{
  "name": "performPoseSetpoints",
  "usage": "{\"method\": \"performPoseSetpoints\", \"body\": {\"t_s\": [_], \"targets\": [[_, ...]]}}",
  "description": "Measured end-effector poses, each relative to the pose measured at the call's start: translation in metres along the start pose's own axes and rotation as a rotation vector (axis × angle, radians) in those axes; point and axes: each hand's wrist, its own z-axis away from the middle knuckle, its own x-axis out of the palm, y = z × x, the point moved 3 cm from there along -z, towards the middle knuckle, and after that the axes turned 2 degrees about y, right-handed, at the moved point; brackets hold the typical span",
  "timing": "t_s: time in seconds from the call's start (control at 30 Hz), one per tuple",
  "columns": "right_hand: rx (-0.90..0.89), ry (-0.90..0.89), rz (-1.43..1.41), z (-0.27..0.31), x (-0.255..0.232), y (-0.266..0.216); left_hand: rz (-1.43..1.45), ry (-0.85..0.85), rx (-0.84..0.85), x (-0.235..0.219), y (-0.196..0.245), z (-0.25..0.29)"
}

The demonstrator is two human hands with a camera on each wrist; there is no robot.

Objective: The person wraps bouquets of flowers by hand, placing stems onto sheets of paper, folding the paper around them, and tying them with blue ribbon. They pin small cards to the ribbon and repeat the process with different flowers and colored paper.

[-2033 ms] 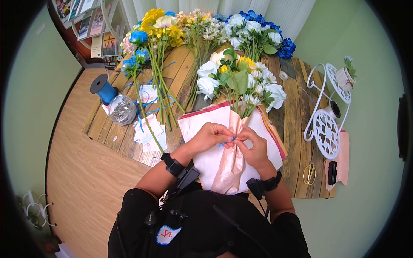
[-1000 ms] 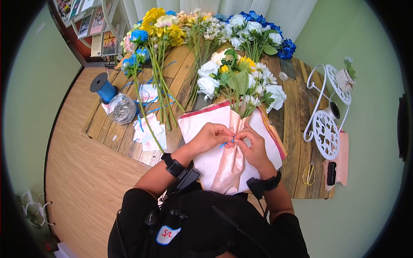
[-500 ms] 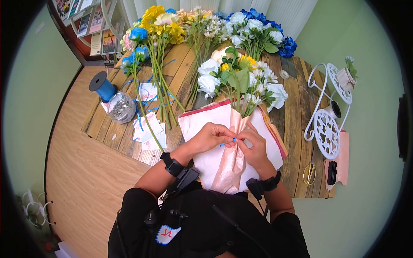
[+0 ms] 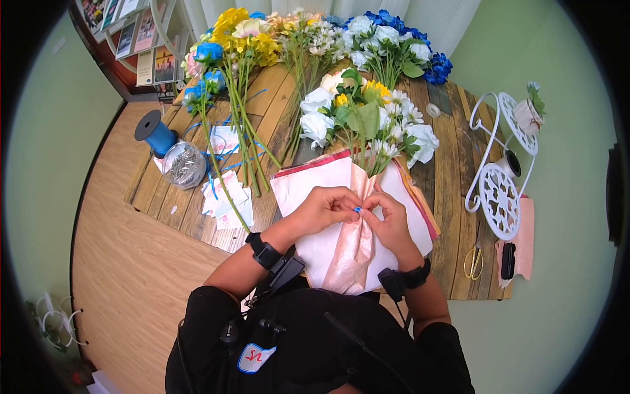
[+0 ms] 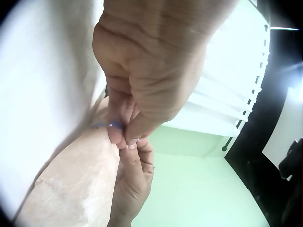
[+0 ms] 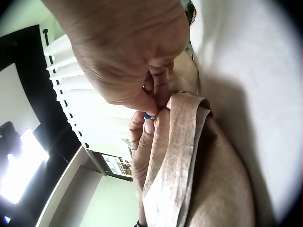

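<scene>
A bouquet (image 4: pixel 367 121) of white roses, daisies and yellow blooms lies on the table, its stems wrapped in shiny pink paper (image 4: pixel 346 266) over white sheets (image 4: pixel 308 187). A blue ribbon (image 4: pixel 357 210) sits at the gathered waist of the pink paper. My left hand (image 4: pixel 325 211) pinches this ribbon between thumb and fingers from one side. From the other, my right hand (image 4: pixel 390 223) pinches it too, the fingertips of both hands meeting. In the left wrist view a bit of ribbon (image 5: pixel 115 124) shows by the fingertips; most of it is hidden by fingers.
Loose stems with yellow and blue flowers (image 4: pixel 209 52) lie at the back left. Nearby are a blue ribbon spool (image 4: pixel 157 134), a clear jar (image 4: pixel 184 165) and small cards (image 4: pixel 226 203). Scissors (image 4: pixel 472 261) and a white metal stand (image 4: pixel 500 200) are on the right.
Both hands stay at the waist of the wrapping with small finger movements. The loose ribbon end seen below the left fingertips earlier is now out of sight.
</scene>
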Motion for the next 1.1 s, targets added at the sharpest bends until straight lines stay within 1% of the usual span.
{"method": "performPoseSetpoints", "body": {"t_s": [0.07,0.27,0.3,0.37,0.43,0.47,0.53,0.6,0.73,0.87,0.93,1.1], "targets": [[0.011,-0.001,-0.012,0.0,0.0,0.0,-0.135,-0.004,0.017,0.0,0.0,0.0],[0.014,0.0,-0.02,0.002,0.001,0.004,-0.061,0.003,0.035,-0.002,-0.003,0.0],[-0.007,-0.001,-0.006,0.001,0.0,0.002,-0.062,0.003,0.035,-0.002,-0.003,-0.001],[-0.029,-0.003,0.006,0.001,-0.001,-0.001,0.093,0.003,-0.074,-0.004,-0.004,-0.003],[-0.101,-0.043,0.062,0.0,-0.001,-0.006,0.126,0.005,-0.108,-0.006,-0.004,-0.004],[-0.1,-0.044,0.062,0.0,-0.002,-0.007,0.159,0.007,-0.142,-0.006,-0.005,-0.004],[-0.178,-0.071,0.117,0.0,-0.001,-0.01,0.179,0.002,-0.156,-0.008,-0.007,-0.004],[-0.21,-0.078,0.142,-0.001,-0.002,-0.013,0.199,-0.004,-0.171,-0.008,-0.009,-0.004],[-0.28,-0.071,0.183,0.0,-0.003,-0.013,0.204,0.001,-0.136,-0.007,-0.011,-0.004],[-0.257,-0.056,0.142,0.0,-0.004,-0.015,0.157,0.01,-0.112,-0.008,-0.013,-0.004],[-0.209,-0.005,0.138,-0.001,-0.005,-0.018,0.148,0.012,-0.111,-0.008,-0.012,-0.004],[-0.198,0.003,0.12,0.0,-0.006,-0.014,0.131,0.012,-0.117,-0.006,-0.012,-0.003]]}}
